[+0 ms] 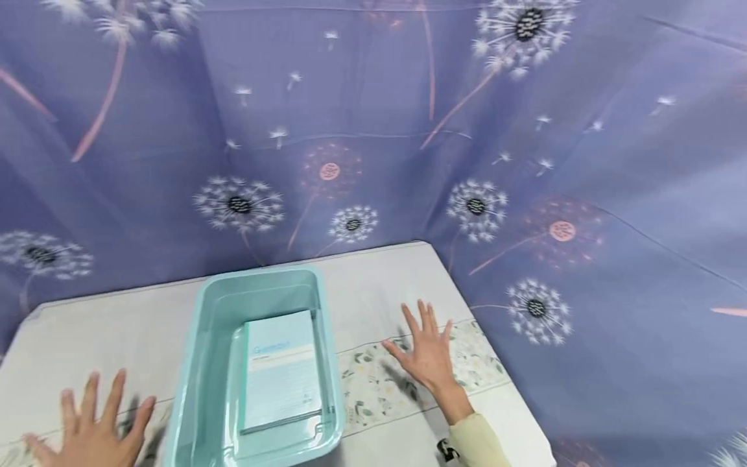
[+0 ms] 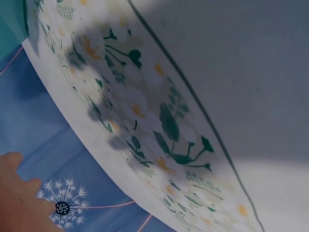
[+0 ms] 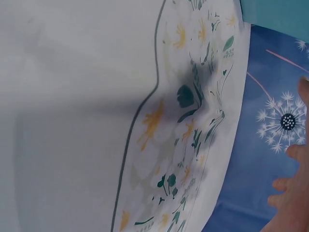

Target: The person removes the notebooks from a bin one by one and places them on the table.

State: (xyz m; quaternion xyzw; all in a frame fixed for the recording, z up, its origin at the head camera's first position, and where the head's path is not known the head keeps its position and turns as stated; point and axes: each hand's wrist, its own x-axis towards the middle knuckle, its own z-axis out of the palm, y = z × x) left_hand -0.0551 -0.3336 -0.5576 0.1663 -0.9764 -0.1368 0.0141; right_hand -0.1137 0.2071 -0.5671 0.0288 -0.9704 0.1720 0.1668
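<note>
A teal plastic bin (image 1: 201, 363) stands on the table between my two hands. Inside it lies a notebook (image 1: 282, 373) with a pale blue and white cover and a green spine edge; another edge shows beneath it. To the left of the bin, my left hand (image 1: 93, 428) is spread above the tabletop, fingers apart, holding nothing. On the other side my right hand (image 1: 428, 353) is likewise spread over the floral band, its shadow falling on the cloth. In the wrist views only parts of the left hand (image 2: 24, 198) and right hand (image 3: 292, 193) show at the edges.
A white tablecloth (image 1: 373, 285) with a leafy floral band covers the table. Purple-blue dandelion-print curtains (image 1: 362, 97) hang behind the table and along its right side. A small dark object (image 1: 447, 450) shows beside the right sleeve.
</note>
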